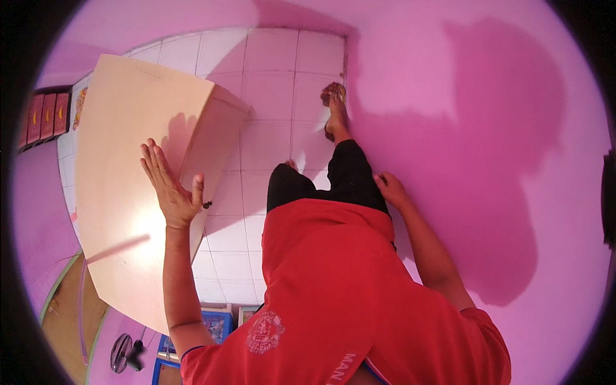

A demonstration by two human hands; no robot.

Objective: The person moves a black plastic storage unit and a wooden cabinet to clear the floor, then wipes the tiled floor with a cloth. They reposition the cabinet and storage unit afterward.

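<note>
Two bare hands are visible. The left hand, left of centre in the frame, overlaps the pale wooden unit that occupies the left side; fingers extended, thumb apart, nothing gripped. Contact with the unit cannot be confirmed. A small dark item shows beside the thumb. The right hand, right of centre, is beside the black trousers; its finger state cannot be determined. Progress: no completed step is evident; remaining work cannot be judged.

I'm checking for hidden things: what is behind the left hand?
Behind the left hand is pale wooden furniture, bearing the hand's shadow. A small dark object shows to its right. Whatever the hand covers cannot be seen.
</note>
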